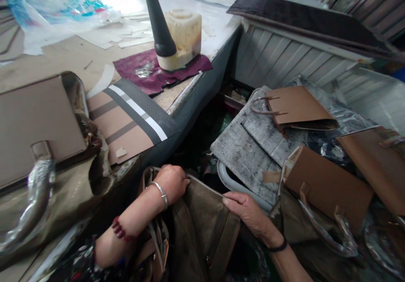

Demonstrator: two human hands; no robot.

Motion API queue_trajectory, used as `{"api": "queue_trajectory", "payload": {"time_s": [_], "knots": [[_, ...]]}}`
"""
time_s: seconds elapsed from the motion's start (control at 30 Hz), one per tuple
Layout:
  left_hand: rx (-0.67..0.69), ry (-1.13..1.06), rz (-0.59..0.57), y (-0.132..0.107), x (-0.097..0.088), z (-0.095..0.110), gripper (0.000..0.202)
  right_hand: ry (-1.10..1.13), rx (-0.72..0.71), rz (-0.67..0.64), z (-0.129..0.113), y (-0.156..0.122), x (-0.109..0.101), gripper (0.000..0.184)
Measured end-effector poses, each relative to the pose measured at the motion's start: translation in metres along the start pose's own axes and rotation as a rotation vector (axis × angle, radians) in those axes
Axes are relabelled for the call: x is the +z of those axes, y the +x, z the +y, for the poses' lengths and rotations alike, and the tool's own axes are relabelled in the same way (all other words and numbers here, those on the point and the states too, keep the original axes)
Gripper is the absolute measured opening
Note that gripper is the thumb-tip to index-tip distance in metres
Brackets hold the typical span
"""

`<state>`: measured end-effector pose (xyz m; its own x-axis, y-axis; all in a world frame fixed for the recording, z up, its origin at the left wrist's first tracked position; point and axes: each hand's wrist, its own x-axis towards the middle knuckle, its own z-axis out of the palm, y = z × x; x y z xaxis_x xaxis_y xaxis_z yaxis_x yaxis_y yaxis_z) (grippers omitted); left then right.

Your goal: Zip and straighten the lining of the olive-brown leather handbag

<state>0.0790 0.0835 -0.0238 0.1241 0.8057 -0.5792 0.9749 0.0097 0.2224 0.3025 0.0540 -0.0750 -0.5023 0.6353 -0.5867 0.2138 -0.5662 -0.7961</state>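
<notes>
A dark olive-brown bag (202, 214) hangs between my hands at the lower middle, its zipper pocket facing up. My left hand (172, 183) is closed over the bag's top edge, fingers curled down and partly hidden. On the right end of the same edge, my right hand (245, 210) pinches the rim between thumb and fingers. Brown strap-like pieces (155, 252) bunch under my left forearm. Just beyond my left hand, a tan and grey panel with a white stripe (133, 121) lies over the table's edge.
On the table (95, 56), a stained plastic container (186, 33) with a black cone-shaped piece (160, 24) stands on a maroon scrap (139, 69). A beige handbag (41, 126) sits at left. Brown handbags (300, 104) lie at right, one on a grey padded board (249, 142).
</notes>
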Motion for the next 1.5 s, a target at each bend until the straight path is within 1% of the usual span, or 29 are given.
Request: {"api": "queue_trajectory", "payload": {"time_s": [0.17,0.33,0.6,0.83,1.03,1.13,1.33,1.5], "knots": [[-0.005,0.011,0.022,-0.005,0.0,-0.001,0.03,-0.112,-0.025,-0.002,-0.01,0.001,0.003,0.032],[-0.012,0.016,0.04,-0.008,-0.002,0.001,0.03,-0.211,-0.002,-0.075,-0.02,0.005,0.002,0.033],[-0.031,-0.008,0.045,-0.011,-0.005,0.004,0.03,-0.502,-0.041,-0.173,-0.029,0.02,0.001,0.036],[-0.034,-0.019,0.053,-0.014,-0.006,-0.001,0.031,-0.71,-0.125,-0.242,-0.044,0.034,0.009,0.035],[-0.03,-0.035,0.072,-0.017,-0.005,-0.004,0.03,-0.874,-0.157,-0.267,-0.06,0.044,0.025,0.028],[-0.044,-0.049,0.079,-0.017,-0.005,-0.005,0.03,-0.862,-0.149,-0.296,-0.063,0.051,0.031,0.028],[-0.046,-0.062,0.092,-0.019,-0.005,-0.007,0.029,-0.696,-0.07,-0.361,-0.06,0.063,0.032,0.029],[-0.034,-0.067,0.094,-0.021,-0.006,-0.006,0.03,-0.59,-0.027,-0.383,-0.057,0.071,0.037,0.031]]}}
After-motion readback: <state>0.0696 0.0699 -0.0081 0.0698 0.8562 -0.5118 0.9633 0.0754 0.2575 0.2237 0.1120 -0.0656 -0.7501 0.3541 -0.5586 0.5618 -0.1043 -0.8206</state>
